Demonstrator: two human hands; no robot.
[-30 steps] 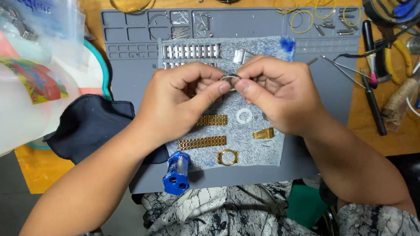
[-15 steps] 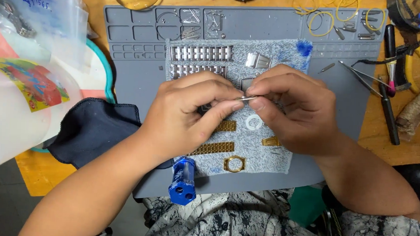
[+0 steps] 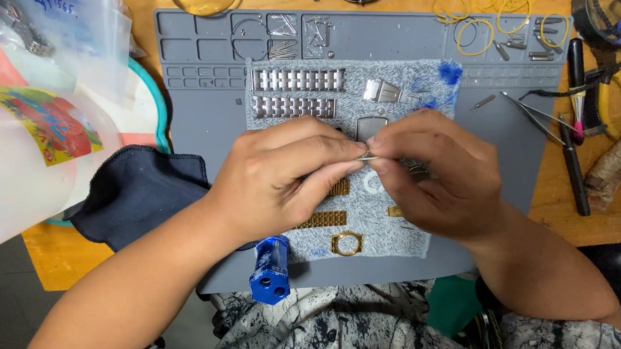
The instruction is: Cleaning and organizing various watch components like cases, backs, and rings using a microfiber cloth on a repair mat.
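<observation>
My left hand (image 3: 282,180) and my right hand (image 3: 432,176) meet over a grey cloth pad (image 3: 392,230) on a grey work mat (image 3: 203,86). Between their fingertips they pinch one small silver metal part (image 3: 367,156). On the pad lie two silver watch band strips (image 3: 297,80), a silver clasp (image 3: 382,91), a silver case piece (image 3: 370,127), gold band strips (image 3: 321,219) and a gold watch case ring (image 3: 346,243). The palms hide the pad's middle.
A blue cylindrical tool (image 3: 270,269) stands at the mat's near edge. A dark cloth (image 3: 139,191) and plastic bags (image 3: 41,107) lie left. Tweezers (image 3: 536,114), pliers, screwdrivers (image 3: 578,123) and rubber bands (image 3: 474,31) lie right and behind on the orange table (image 3: 616,216).
The view has shifted, so the mat and hands sit lower in frame. Both hands stay pinched together on the small part; their grip looks the same.
</observation>
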